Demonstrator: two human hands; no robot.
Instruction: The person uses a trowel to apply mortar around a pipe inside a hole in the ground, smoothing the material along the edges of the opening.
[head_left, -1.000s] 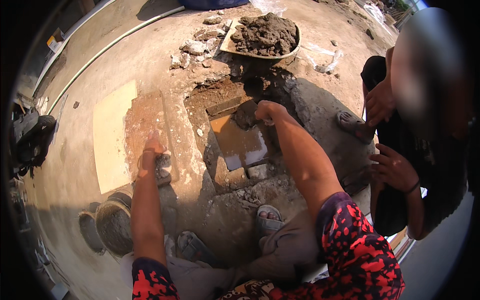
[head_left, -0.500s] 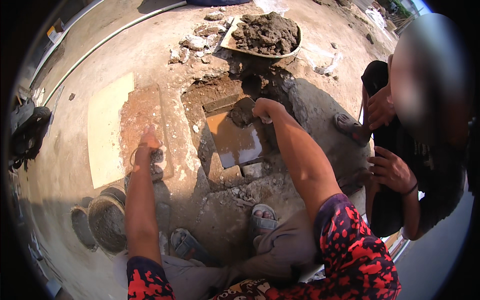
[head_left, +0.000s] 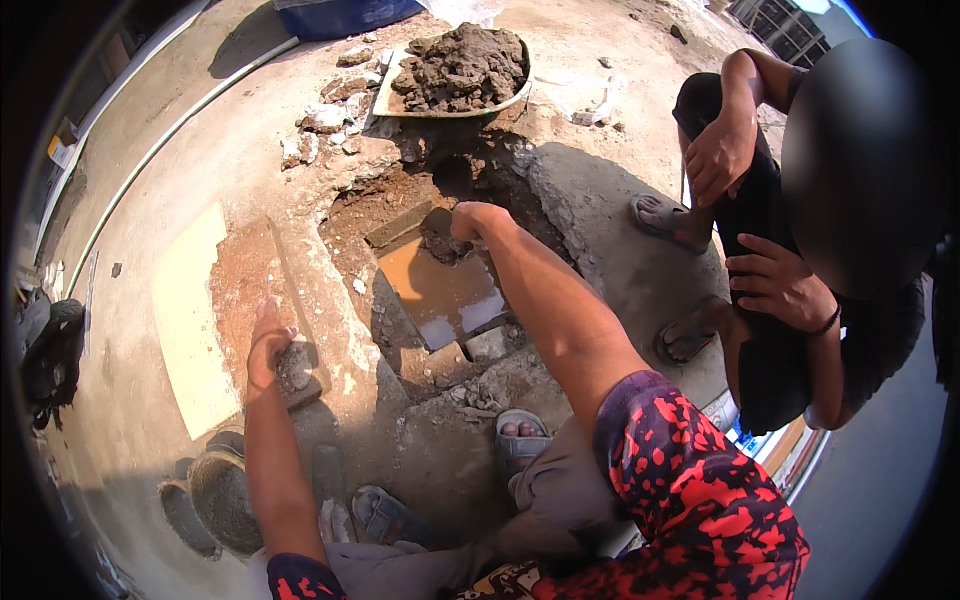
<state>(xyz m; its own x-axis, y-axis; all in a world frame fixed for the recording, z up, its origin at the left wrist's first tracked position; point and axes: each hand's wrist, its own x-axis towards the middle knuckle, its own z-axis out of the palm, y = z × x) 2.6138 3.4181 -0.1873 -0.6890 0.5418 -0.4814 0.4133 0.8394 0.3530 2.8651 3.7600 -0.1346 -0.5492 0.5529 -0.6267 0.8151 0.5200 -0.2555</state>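
Your right arm reaches out nearly straight over the pit, forearm slanting up and leftward, your right hand [head_left: 480, 222] turned inward with its fingers clenched; can't tell whether they grip a hidden handle. Your left arm extends forward, your left hand [head_left: 270, 328] over the brown slab [head_left: 245, 275], fingers loosely extended and released; contact with the slab unclear. Just left of your right fingers sits the dark flat piece [head_left: 437, 221], grey-brown, straight-edged, a clump of wet mud [head_left: 450, 246] at its near side. Below those fingers lies the muddy water [head_left: 440, 293], orange-brown with a pale reflection at the near end. Beyond them, the pale tub [head_left: 517, 98] carries a heap of dark mud [head_left: 465, 68]. Right beside your left fingers, a rough grey lump [head_left: 297, 368] rests on the slab.
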